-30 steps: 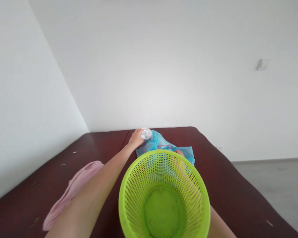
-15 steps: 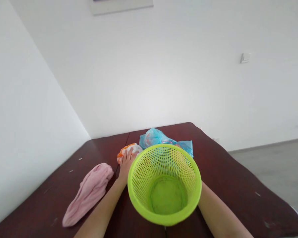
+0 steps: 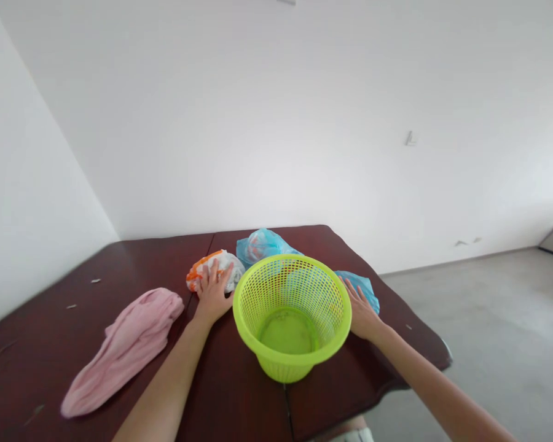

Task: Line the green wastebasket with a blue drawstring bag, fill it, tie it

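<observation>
Right hand [image 3: 363, 314] now outstretched beside basket [image 3: 289, 356]

I see the left hand [image 3: 214, 294] with spread fingers, its back upward. Well apart, the right hand [image 3: 360, 312] extends its fingers; behind both hands, bare forearms [image 3: 175, 371] diverge.

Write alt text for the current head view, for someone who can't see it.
A green basket stands on a dark red table between a person's left hand, on an orange-and-white bundle, and right hand, partly covering blue plastic. A pink cloth lies to the left.
</observation>
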